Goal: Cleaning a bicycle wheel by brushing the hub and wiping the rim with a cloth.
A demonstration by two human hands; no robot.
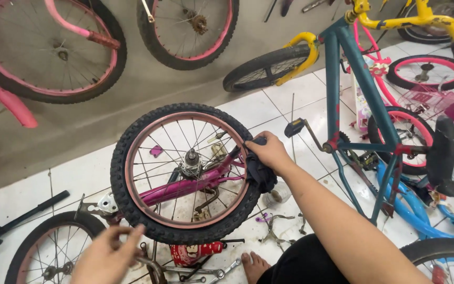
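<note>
Nearest, the person's left hand (107, 255) hovers low with fingers (127, 236) loosely curled, empty as far as can be seen, just above scattered steel spanners (200, 272) on the white tiled floor (80, 173). Beyond it, the right hand (269, 152), fingers closed around a dark crumpled cloth (261, 173), presses that cloth against the pink rim of the small black knobbly-tyred wheel (185, 173), which sits upright in its magenta frame (185, 190). Judging by the grime on the rim, wiping seems partly done; most of the circle remains. Open room is scant: a teal bicycle frame (361, 87) stands close on the right, another wheel (53, 247) lies close at lower left, and further wheels lean along the grey wall behind.
</note>
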